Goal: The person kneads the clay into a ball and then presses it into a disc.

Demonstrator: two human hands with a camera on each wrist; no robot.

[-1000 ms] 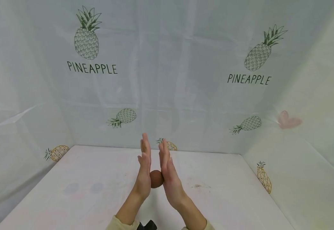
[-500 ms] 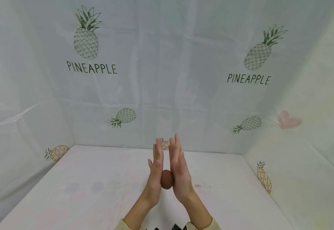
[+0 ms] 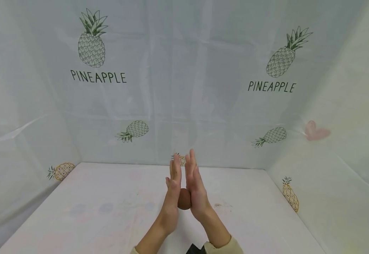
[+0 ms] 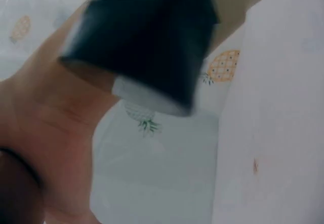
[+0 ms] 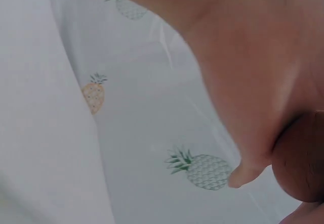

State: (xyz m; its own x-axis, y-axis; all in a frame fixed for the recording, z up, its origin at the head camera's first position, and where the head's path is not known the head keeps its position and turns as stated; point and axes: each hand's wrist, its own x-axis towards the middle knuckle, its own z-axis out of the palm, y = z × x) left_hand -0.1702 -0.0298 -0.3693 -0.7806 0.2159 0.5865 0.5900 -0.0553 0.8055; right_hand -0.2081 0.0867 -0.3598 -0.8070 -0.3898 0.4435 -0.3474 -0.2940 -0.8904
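Between my two upright palms sits a smooth brown ball [image 3: 184,200], which looks like clay. My left hand [image 3: 173,188] presses on its left side and my right hand [image 3: 197,192] on its right, with the fingers of both straight and pointing up and away. The hands are apart at the fingertips, above the table. In the left wrist view, part of the brown ball [image 4: 17,193] shows dark at the lower left corner against a palm. The right wrist view has the brown ball [image 5: 299,158] at its right edge, touching the skin; the rest is cut off.
Below the hands spreads a white table [image 3: 108,190] with faint coloured stains and a small brown smudge [image 3: 218,205]. Pineapple-printed curtains [image 3: 190,88] enclose it at the back and sides. A black device [image 3: 195,249] shows near the right sleeve.
Both hands and the ball have moved to the right since a second ago. Over the last half second, the left hand has come slightly nearer and the right fingertips have shifted slightly left.
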